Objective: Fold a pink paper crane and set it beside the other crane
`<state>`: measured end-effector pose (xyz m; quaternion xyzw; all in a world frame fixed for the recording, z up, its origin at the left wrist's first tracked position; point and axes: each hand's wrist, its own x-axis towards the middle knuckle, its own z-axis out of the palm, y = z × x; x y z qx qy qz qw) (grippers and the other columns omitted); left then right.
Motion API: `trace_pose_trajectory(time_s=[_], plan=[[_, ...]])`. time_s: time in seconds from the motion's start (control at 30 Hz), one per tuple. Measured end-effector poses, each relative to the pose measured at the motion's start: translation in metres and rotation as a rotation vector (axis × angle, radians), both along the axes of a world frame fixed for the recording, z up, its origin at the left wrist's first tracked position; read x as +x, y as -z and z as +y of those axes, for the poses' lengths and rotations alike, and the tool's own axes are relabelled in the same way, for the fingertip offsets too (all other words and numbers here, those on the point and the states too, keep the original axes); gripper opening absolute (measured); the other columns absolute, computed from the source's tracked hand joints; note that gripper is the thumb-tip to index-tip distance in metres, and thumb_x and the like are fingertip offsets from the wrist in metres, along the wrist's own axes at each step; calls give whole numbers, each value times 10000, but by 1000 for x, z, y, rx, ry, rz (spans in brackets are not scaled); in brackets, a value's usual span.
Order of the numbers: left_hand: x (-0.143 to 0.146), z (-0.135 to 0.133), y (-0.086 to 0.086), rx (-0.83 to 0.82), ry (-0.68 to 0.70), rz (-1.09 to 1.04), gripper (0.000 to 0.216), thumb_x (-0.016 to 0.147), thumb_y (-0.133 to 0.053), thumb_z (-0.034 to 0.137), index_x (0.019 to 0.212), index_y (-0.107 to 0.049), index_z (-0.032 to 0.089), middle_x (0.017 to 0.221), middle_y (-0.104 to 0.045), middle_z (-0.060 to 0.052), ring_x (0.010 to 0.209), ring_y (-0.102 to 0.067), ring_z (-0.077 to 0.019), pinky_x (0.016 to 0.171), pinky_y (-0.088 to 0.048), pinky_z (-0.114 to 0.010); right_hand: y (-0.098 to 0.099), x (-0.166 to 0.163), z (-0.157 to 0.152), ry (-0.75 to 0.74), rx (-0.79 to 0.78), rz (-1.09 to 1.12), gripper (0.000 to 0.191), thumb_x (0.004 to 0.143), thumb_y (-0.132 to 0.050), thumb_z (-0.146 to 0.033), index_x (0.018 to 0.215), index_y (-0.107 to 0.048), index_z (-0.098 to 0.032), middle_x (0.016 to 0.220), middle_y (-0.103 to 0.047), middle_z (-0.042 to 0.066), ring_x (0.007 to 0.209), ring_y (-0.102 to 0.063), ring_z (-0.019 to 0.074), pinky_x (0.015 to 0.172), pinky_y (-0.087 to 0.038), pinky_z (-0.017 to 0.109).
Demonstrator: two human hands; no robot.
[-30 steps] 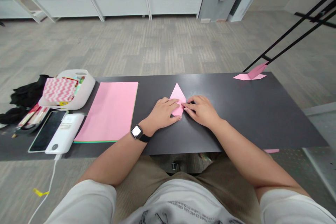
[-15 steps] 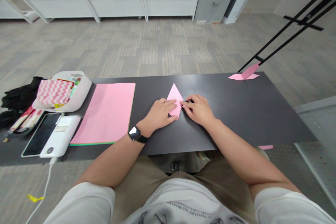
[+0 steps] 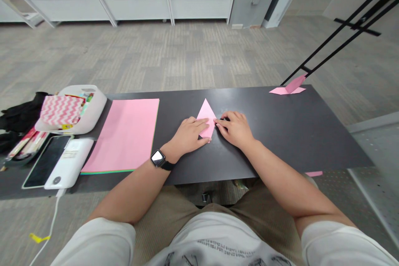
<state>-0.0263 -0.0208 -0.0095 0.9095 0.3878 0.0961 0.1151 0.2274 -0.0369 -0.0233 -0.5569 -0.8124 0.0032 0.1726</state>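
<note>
A small piece of folded pink paper point(image 3: 206, 109) lies at the middle of the dark table, its pointed tip facing away from me. My left hand point(image 3: 190, 134) rests across its left and lower part, fingers stretched out flat, the thumb near the bottom point. At the paper's right corner, my right hand point(image 3: 234, 128) has thumb and index finger pinched together on the edge; its other fingers are curled. Both hands cover part of the paper, so its lower folds are partly hidden.
A stack of coloured sheets point(image 3: 124, 133), pink on top, lies to the left. Beyond it are a white basket point(image 3: 98, 110), a phone point(image 3: 43, 164) and a white power bank point(image 3: 69, 162) with a cable. A folded pink paper figure point(image 3: 288, 89) stands at the table's far right corner.
Both hands and the folded paper hold nearly the same pose. The whole view has shifted very slightly, with the surroundings appearing a little further left.
</note>
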Motion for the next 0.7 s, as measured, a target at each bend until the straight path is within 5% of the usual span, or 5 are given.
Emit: trace_pose_trajectory(time_s=[0.43,0.7], plan=[[0,-1,2,0,7,-34,637,1007,-692,539,1572,-596,262,1661,-572,-78,1318,-576,-343,1166,-451,-546,1,-3,-1,6,48,35,316,1075,-584,-370,1216,-864,-334,1176,-740,120,1092,-593,317,952,-439,498],[1,-3,-5,38,-6,-17,519,990,-720,540,1407,-728,231,1563,-607,-120,1276,-597,-341,1140,-479,-522,-3,-1,-3,-115,36,87,319,1085,-578,-320,1266,-840,-315,1325,-783,75,1213,-618,305,1052,-443,504]])
